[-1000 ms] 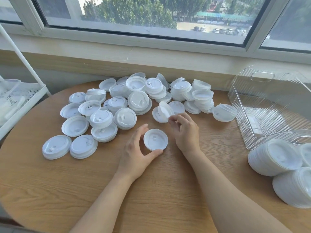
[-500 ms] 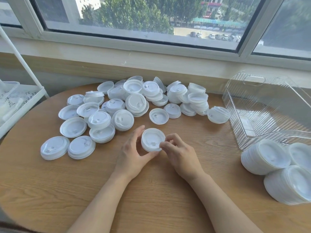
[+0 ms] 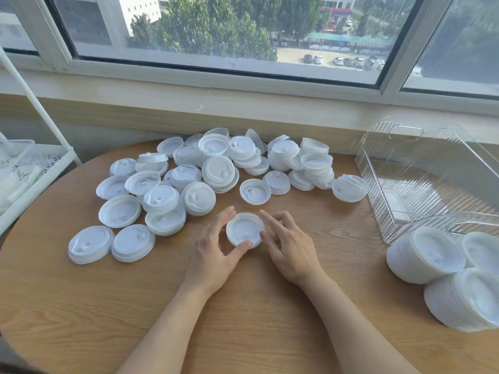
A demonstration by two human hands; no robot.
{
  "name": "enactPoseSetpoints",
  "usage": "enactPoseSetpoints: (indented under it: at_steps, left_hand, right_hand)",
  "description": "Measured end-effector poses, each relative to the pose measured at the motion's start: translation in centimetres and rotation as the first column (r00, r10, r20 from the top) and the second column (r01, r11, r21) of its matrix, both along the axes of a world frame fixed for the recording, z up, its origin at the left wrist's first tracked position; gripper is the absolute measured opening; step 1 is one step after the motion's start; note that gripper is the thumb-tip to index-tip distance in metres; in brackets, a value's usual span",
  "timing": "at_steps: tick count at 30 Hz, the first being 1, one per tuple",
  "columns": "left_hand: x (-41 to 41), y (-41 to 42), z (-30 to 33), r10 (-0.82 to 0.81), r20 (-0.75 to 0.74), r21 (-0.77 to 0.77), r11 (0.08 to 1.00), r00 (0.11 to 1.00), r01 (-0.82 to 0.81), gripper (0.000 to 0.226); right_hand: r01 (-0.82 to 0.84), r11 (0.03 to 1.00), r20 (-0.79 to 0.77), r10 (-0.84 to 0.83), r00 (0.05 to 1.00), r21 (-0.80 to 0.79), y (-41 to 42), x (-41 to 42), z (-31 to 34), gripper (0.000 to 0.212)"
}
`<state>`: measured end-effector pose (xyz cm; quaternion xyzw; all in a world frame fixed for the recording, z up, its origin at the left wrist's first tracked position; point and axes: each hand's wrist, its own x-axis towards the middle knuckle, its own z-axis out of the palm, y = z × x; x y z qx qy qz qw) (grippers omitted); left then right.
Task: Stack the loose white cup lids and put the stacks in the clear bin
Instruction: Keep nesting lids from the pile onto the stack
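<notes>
A short stack of white lids (image 3: 244, 231) sits on the round wooden table (image 3: 243, 306), held between both hands. My left hand (image 3: 213, 255) cups its left side, thumb curled under the near rim and fingers along the far rim. My right hand (image 3: 286, 244) touches its right edge with the fingers extended. Several loose white lids (image 3: 205, 171) lie scattered across the far half of the table. The clear ribbed bin (image 3: 421, 184) stands at the right, holding no lids that I can see.
Three tall lid stacks (image 3: 429, 255) lie on their sides at the table's right, in front of the bin. A white wire rack (image 3: 29, 174) stands off the table's left edge. The window sill runs behind the lids.
My right hand carried a lid from the pile and set it on the lid between my hands. Its fingers have since straightened against the stack's right edge.
</notes>
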<state>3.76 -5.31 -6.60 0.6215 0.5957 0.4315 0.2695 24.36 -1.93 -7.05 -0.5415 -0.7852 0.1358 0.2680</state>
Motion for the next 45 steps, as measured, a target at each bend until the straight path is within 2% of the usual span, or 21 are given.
enactPoseSetpoints:
  at_steps: [14, 21, 25, 29, 38, 42, 45]
  left_hand:
    - [0.3, 0.2, -0.2, 0.034, -0.047, -0.029, 0.999, 0.998, -0.035, 0.080]
    - [0.2, -0.1, -0.1, 0.023, -0.047, -0.020, 1.000, 0.999, -0.024, 0.084]
    - [0.2, -0.1, -0.1, 0.030, -0.051, -0.010, 0.999, 0.998, -0.030, 0.089]
    - [0.3, 0.1, -0.1, 0.043, -0.078, -0.012, 0.999, 0.996, -0.044, 0.089]
    - [0.3, 0.2, -0.1, 0.052, -0.087, -0.017, 0.998, 0.995, -0.054, 0.088]
    - [0.3, 0.2, -0.1, 0.050, -0.080, -0.026, 0.998, 0.996, -0.053, 0.088]
    - [0.2, 0.2, -0.1, 0.053, -0.076, -0.028, 0.998, 0.996, -0.055, 0.088]
  right_hand:
    - [-0.025, 1.000, 0.031, 0.024, 0.999, 0.002, 0.0, -0.3, -0.2, 0.047]
    - [0.085, 0.996, -0.242, -0.092, 0.966, -0.037, 2.2, 0.1, 0.0, 0.029]
    - [0.177, 0.984, -0.191, -0.179, 0.965, -0.026, 4.6, -0.5, -0.2, 0.031]
    - [0.181, 0.983, -0.153, -0.181, 0.972, -0.010, 6.1, -0.9, -0.1, 0.029]
    - [0.186, 0.981, -0.076, -0.181, 0.981, 0.062, 6.6, -1.2, -0.3, 0.006]
    - [0.180, 0.979, -0.110, -0.169, 0.979, 0.095, 6.3, -1.3, 0.0, 0.006]
    - [0.189, 0.975, -0.208, -0.162, 0.965, 0.121, 5.6, -1.2, 0.2, 0.006]
